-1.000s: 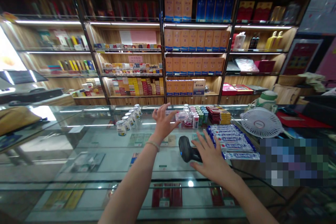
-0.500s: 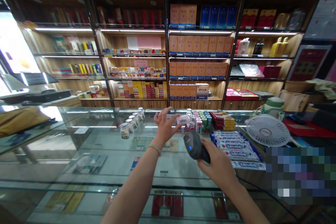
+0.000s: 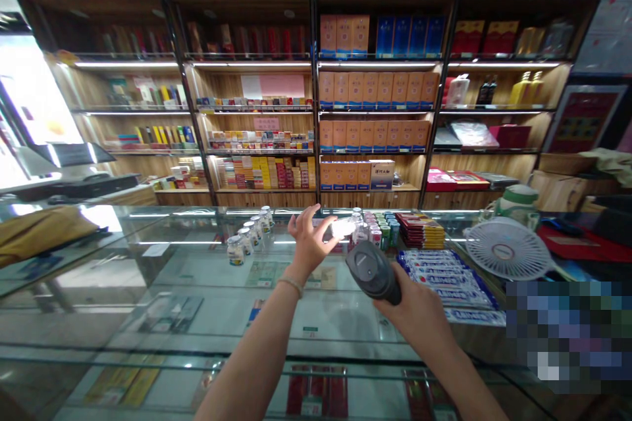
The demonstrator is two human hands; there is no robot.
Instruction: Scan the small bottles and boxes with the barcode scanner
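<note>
In my right hand (image 3: 415, 306) is a dark grey barcode scanner (image 3: 371, 271), its head turned toward my left hand. My left hand (image 3: 312, 240) pinches a small bottle (image 3: 342, 227) between thumb and fingers, above the glass counter. Bright light washes out that bottle, so its label cannot be read. Just behind it, other small bottles (image 3: 359, 227) stand on the counter. To the left of my left hand, a row of small white-capped bottles (image 3: 237, 251) runs back along the glass. The scanner and the held bottle are apart.
Under my arms lies the glass display counter (image 3: 217, 302). Toothpaste-like blue-and-white boxes (image 3: 439, 276), small cans (image 3: 375, 233) and red-yellow packs (image 3: 419, 230) sit on the right. Beyond them are a white fan (image 3: 508, 248) and a green-lidded jug (image 3: 516, 200). Stocked shelves (image 3: 316, 112) fill the back.
My right hand has tilted the scanner, showing more of its top, and its blue light no longer shows. Bright light now falls on the bottle in my left hand. The view has shifted slightly.
</note>
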